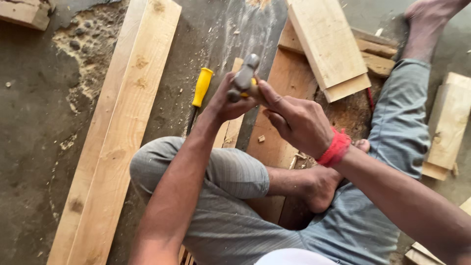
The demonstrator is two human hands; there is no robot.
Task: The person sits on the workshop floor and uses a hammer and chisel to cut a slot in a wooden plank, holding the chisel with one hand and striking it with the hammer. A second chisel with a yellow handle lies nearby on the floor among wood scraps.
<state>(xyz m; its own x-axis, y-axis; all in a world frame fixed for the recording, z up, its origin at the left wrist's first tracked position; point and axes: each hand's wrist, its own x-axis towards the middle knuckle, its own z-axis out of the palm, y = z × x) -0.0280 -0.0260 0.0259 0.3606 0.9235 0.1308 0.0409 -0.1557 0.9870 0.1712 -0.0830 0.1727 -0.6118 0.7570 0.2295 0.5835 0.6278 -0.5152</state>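
Hammer (244, 77) clamped in left hand (226, 102) grip, head at 12 o'clock; right hand (299, 122) fingers closed on its handle

No package, label, sign or screen shows anywhere in this view
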